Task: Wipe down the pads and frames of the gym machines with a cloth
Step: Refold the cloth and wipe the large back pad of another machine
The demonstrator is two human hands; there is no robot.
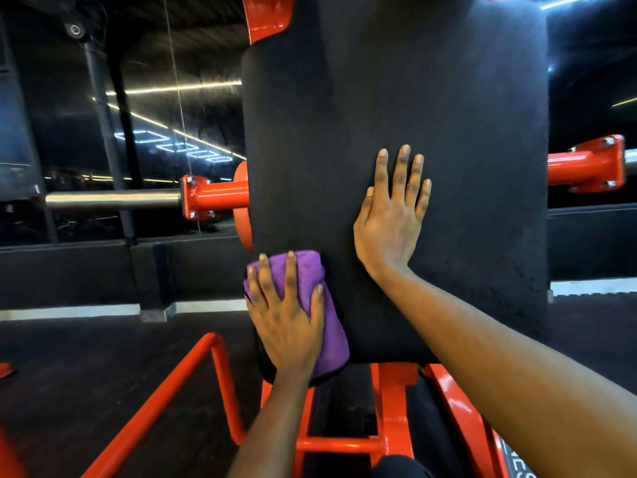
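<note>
Cloth (pixel 331 326), soft, light and folded, sits on the black pad (pixel 396 81) at its lower left edge under the flat, spread-fingered left grip (pixel 286 315), likely best driven by palm pressure, while the right grip (pixel 393 215) rests wide and empty on the pad

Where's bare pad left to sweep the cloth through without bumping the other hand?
Bare pad runs above the right hand and to its right, toward the red bracket. Crowded at lower left: the left hand presses the purple cloth on the pad's edge, right hand close beside.
</note>
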